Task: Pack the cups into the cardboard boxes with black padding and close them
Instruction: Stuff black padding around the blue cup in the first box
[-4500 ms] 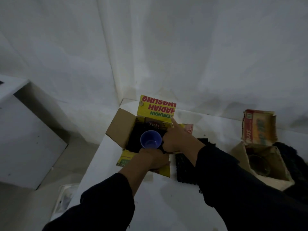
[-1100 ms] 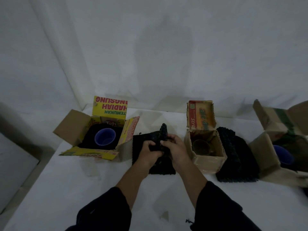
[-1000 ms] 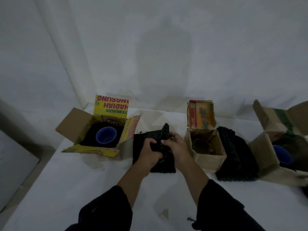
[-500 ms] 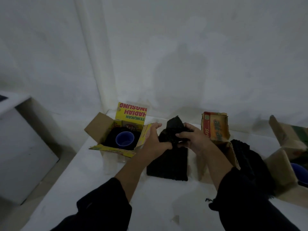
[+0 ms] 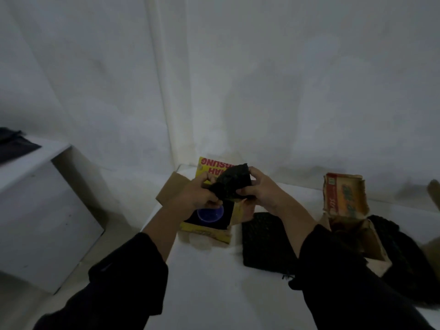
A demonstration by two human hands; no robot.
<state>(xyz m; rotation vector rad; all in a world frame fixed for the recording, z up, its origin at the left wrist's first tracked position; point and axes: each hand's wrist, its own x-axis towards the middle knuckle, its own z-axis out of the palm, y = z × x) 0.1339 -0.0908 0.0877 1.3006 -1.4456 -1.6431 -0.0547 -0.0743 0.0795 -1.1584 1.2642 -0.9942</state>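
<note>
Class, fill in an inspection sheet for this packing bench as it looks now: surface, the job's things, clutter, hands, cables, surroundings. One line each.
Surface: white table, bare in front of the boxes.
Job's things: yellow box open, blue cup inside on black lining; black padding piece held above it; more padding flat on the table; second open box to the right, contents too dark to tell.
Clutter: dark padding heap at the right edge.
Hands: left hand and right hand both gripping the held padding.
Cables: nothing seen.
Surroundings: white wall; white cabinet at left with something dark on top.
</note>
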